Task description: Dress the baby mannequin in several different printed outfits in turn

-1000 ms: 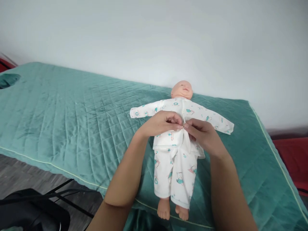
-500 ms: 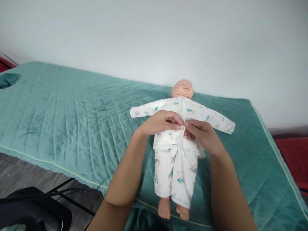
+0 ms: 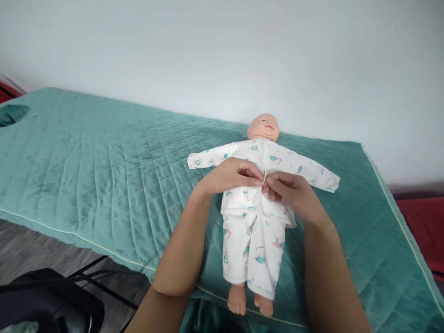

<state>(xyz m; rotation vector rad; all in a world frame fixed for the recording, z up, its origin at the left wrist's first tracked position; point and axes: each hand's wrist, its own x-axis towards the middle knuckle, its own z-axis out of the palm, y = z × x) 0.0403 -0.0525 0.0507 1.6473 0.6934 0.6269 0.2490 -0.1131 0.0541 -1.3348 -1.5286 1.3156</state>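
Note:
A baby doll [image 3: 263, 126] lies on its back, dressed in a white patterned shirt [image 3: 239, 199] and matching trousers [image 3: 265, 252]. Both sleeves stretch out sideways, and the bare feet point toward me. At the middle of the shirt front, my left hand [image 3: 239, 175] pinches the fabric edge between thumb and fingers. My right hand [image 3: 289, 188] pinches the same front opening from the other side, its fingertips touching or almost touching those of my left. Any button between the fingertips is hidden.
The doll lies on a green quilted cover [image 3: 104, 171] over a long bed against a pale wall [image 3: 222, 55]. A black object [image 3: 52, 300] and thin dark bars stand at the lower left. Something red [image 3: 423, 226] shows at the right edge.
My fingertips have shifted slightly at the shirt front, and the small pale button seen between them earlier is now covered. The doll has stayed in place.

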